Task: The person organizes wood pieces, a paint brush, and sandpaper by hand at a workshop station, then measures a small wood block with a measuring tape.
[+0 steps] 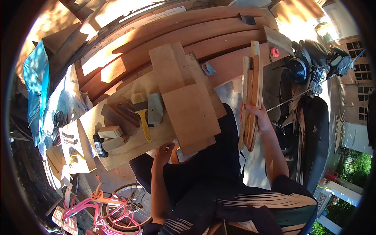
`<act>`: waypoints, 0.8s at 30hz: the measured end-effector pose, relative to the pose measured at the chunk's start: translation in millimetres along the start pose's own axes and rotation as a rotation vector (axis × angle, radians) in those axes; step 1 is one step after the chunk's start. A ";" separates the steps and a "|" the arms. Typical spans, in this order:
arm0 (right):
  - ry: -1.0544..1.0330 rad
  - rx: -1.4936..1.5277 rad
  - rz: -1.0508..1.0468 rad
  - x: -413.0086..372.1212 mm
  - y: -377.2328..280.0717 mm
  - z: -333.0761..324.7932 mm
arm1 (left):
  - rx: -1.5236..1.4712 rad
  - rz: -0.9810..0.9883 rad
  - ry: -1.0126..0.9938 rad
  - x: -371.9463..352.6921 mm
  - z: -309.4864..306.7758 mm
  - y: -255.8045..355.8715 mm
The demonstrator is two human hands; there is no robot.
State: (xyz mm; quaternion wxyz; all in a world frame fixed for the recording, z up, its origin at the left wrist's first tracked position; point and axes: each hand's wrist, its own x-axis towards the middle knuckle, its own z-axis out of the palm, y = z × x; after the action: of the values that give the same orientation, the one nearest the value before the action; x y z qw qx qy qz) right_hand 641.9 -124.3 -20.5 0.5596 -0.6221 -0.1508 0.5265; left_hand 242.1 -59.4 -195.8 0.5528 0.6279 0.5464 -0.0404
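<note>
My right hand (260,116) grips several narrow wooden strips (256,78) in a bundle, held upright at the right of the workbench. My left hand (163,152) is curled closed at the bench's near edge, and nothing shows in its fingers. Close to it, flat brown boards (192,113) lie stacked over the right part of the plywood bench top (129,152). Left of the boards are a yellow-handled tool (144,123), a grey block (156,109), dark brown wood pieces (121,119) and a pale wood block (110,132).
Long brown planks (188,25) lie behind the bench, with a red tape measure (275,52) at their right end. A motorcycle (309,117) stands at right. A pink bicycle (113,201) is at lower left. A black item with a label (100,147) sits on the bench's left end.
</note>
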 end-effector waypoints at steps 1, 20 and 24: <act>0.000 -0.002 -0.019 2.6 2.6 -1.0 | -0.043 0.024 0.073 -10.5 -9.8 4.7; -0.125 -0.004 -0.022 -23.9 37.4 -36.3 | -0.020 0.140 1.036 -187.3 -164.2 -9.0; -0.062 -0.007 -0.047 -20.1 45.4 -39.6 | -0.028 0.076 1.156 -191.1 -178.1 -35.4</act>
State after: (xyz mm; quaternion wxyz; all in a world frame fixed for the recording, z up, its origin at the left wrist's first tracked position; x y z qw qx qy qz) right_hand 648.3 -176.2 -56.7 0.5648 -0.6037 -0.1845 0.5315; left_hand 41.4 -57.9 -25.0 0.1738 0.5599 0.7371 0.3360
